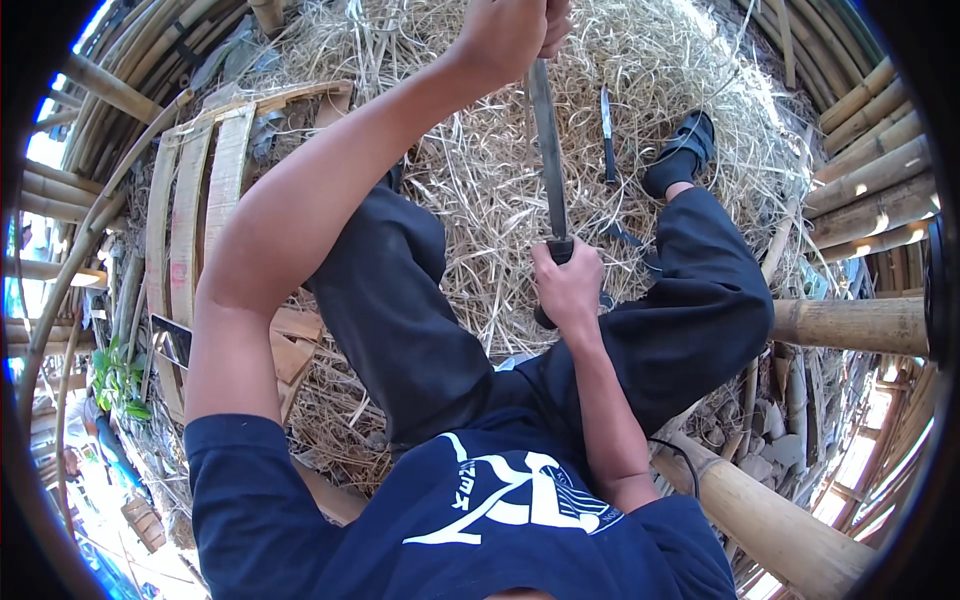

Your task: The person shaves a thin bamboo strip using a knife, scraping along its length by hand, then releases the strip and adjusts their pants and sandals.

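Both hands curled | right hand (570,280) gripping long knife (551,165) by handle (560,250) | left hand (512,35) at blade's far end, hold unclear

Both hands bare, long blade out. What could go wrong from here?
1. The left hand is up at the far end of the long blade; a slip might cut it.
2. The right hand holds the handle between the spread legs, so a stray stroke could catch the dark trousers.
3. A small knife lies loose on the straw near the right foot, which might knock it.
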Tool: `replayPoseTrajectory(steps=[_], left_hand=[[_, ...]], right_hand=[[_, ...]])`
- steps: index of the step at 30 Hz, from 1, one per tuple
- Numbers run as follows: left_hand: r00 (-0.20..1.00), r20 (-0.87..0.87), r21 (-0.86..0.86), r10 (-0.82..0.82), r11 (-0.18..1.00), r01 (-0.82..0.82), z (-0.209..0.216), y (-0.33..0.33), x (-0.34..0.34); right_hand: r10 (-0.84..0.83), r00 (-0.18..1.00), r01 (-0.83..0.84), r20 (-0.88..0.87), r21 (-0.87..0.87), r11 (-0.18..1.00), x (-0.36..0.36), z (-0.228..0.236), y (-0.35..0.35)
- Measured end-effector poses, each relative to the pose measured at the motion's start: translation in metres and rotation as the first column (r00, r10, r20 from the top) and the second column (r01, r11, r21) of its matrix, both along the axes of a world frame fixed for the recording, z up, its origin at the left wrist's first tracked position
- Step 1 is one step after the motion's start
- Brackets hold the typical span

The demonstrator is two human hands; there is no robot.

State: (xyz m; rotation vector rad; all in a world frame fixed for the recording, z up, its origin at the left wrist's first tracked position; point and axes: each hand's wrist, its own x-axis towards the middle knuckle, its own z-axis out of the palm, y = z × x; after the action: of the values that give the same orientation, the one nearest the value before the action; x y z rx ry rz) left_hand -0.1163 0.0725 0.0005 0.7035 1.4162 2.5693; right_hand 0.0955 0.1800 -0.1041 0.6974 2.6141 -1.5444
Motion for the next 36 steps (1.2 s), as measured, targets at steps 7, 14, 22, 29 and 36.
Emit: replayPoseTrajectory(steps=[7,14,22,29,36], left_hand=[[0.999,-0.037,-0.056,-0.005,0.998,0.003,-0.003,0.010,0.004],[0.998,-0.059,-0.020,-0.009,1.000,0.008,0.004,0.002,0.008],[0.993,-0.005,0.054,-0.119,0.991,0.119,-0.003,0.005,0.002],[0.999,-0.035,-0.030,-0.038,0.999,0.036,0.007,0.002,0.002],[0.999,0.019,-0.050,-0.028,0.998,0.029,0.000,-0.003,-0.004]], right_hand=[[0.063,0.992,-0.077,0.110,0.123,0.989,-0.002,-0.027,-0.001],[0.045,0.995,-0.045,-0.084,0.006,0.999,-0.010,0.019,-0.003],[-0.018,0.971,0.006,0.238,0.050,0.999,-0.007,-0.054,0.012],[0.018,0.998,-0.018,-0.068,0.000,1.000,-0.009,-0.016,-0.006],[-0.055,0.966,0.030,0.251,0.102,0.994,-0.004,-0.083,0.001]])
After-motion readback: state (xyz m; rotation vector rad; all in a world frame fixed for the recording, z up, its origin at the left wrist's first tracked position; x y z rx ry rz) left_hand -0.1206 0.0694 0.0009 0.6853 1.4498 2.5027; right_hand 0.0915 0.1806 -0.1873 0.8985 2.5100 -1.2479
